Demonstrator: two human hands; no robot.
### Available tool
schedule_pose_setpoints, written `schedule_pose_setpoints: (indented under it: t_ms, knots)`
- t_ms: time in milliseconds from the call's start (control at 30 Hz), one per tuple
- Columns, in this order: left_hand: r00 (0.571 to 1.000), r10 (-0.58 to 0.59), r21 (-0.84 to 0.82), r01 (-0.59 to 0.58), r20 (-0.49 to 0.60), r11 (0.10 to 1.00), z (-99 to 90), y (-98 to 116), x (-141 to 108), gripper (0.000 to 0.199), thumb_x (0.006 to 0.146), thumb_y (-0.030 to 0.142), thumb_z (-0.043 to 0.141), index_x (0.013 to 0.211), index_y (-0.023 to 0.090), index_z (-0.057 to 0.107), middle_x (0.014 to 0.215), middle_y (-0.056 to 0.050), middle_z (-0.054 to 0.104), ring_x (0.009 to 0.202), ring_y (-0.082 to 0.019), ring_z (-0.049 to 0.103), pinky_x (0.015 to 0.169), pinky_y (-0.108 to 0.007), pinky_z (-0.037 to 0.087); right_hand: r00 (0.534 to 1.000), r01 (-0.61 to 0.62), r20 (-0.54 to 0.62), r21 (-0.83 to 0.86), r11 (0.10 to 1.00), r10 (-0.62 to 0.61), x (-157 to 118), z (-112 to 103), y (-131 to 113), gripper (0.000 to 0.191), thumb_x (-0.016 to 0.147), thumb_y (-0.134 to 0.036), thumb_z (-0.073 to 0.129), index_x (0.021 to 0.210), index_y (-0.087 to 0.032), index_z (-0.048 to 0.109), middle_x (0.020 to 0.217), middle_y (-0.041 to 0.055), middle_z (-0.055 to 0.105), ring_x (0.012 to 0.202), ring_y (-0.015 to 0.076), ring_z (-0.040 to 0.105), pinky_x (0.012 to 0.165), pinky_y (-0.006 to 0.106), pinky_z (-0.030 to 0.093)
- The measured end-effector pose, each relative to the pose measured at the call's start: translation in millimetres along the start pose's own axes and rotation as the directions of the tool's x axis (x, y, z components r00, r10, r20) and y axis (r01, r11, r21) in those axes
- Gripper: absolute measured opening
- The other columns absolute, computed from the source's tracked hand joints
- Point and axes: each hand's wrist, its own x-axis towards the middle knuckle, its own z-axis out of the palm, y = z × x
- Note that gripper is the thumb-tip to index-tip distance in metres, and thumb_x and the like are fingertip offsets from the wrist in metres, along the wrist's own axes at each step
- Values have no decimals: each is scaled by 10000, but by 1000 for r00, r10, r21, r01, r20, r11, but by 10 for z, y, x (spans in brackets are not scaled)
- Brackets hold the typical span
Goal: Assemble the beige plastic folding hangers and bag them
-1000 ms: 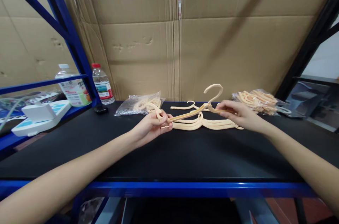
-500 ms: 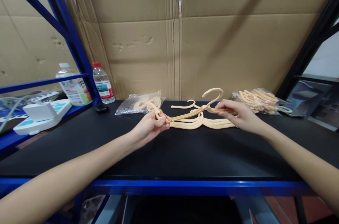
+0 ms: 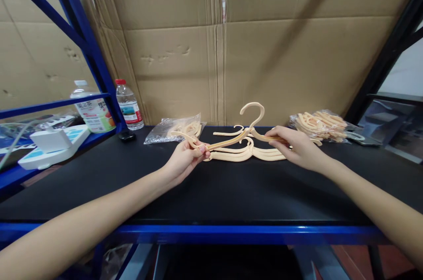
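hanger point(image 3: 233, 141) held by both hands point(image 3: 187, 156)

The hanger point(image 3: 231, 141) between the hands is smooth, pale cream plastic with a soft sheen, as are the stacked hangers point(image 3: 231, 155) on the bench point(image 3: 244, 196). The bench top looks smooth, black and mostly matt; its near edge rail point(image 3: 244, 233) is glossy blue, like painted metal. At the far side stands brown cardboard point(image 3: 297, 59), matt, creased and scuffed. The left bag point(image 3: 158, 131) and right bag point(image 3: 320, 125) are thin, clear, crinkled plastic with shiny highlights. At left, the red-capped bottle point(image 3: 127, 106) is clear, glossy plastic, and the power strip point(image 3: 54, 147) smooth white plastic.
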Motion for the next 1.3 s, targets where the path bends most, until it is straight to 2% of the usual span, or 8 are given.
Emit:
schedule_pose_setpoints:
  t_ms: [233, 400, 500, 567, 667, 767, 967, 1300]
  knots:
    - [998, -23, -20, 22, -63, 1000, 7, 24, 4, 196, 731, -33, 664, 660, 102, 542, 674, -49, 656, 635, -120, 670, 665, -195, 574, 999, 35, -14, -134, 990, -37, -12, 18, -44, 218, 958, -266, 393, 1070, -181, 560, 869, 53, 656, 674, 159, 586, 600, 267, 413]
    - [992, -114, 21, 113, 49, 993, -6, 2, -5, 209, 743, 23, 692, 688, 120, 515, 756, -62, 674, 764, -163, 697, 759, -258, 581, 999, -43, -14, -78, 996, 42, -1, 1, 32, 229, 946, -293, 418, 1080, -180, 564, 709, 14, 605, 569, 141, 529, 550, 254, 385]
    - [949, -270, 122, 253, 162, 960, 0, 13, -39, 198, 734, 96, 730, 727, 119, 534, 899, -84, 686, 782, -157, 692, 783, -277, 569, 996, -91, -17, -24, 996, 90, 7, -15, 85, 235, 944, -322, 416, 1054, -176, 565, 652, -6, 555, 517, 126, 458, 531, 251, 367]
    - [876, -359, 270, 279, 321, 921, 24, 30, -84, 159, 751, 152, 731, 793, 111, 582, 984, -91, 673, 795, -151, 682, 795, -291, 558, 992, -127, -16, 14, 992, 127, 11, -33, 107, 251, 944, -348, 413, 1042, -174, 566, 651, -6, 542, 525, 127, 441, 529, 251, 359]
    - [749, -387, 495, 91, 538, 864, 75, 42, -175, 167, 779, 194, 710, 903, 114, 630, 968, -81, 665, 837, -155, 662, 800, -293, 533, 986, -165, 42, 59, 985, 163, 13, -62, 126, 264, 936, -379, 423, 1001, -176, 579, 670, 0, 549, 554, 130, 450, 536, 252, 346]
    - [688, -326, 564, -146, 648, 813, 116, 33, -259, 176, 796, 207, 687, 945, 128, 638, 973, -83, 657, 887, -167, 644, 815, -305, 516, 973, -190, 151, 109, 976, 172, 11, -71, 140, 274, 922, -403, 438, 951, -177, 589, 671, -2, 553, 559, 129, 447, 532, 250, 330]
    - [660, -242, 589, -372, 711, 718, 145, 37, -301, 158, 812, 192, 650, 960, 137, 640, 1022, -92, 645, 939, -174, 622, 838, -312, 514, 913, -237, 381, 199, 951, 148, 17, -35, 116, 247, 890, -372, 475, 941, -173, 611, 675, 5, 605, 608, 142, 522, 585, 253, 382]
    - [618, -67, 587, -699, 783, 407, 123, -10, -288, 84, 857, 155, 570, 930, 154, 612, 1007, -75, 631, 963, -172, 590, 887, -307, 463, 856, -163, 496, -5, 987, 144, 7, -45, 161, 124, 756, -284, 609, 752, -175, 669, 717, 24, 653, 640, 155, 566, 600, 263, 396]
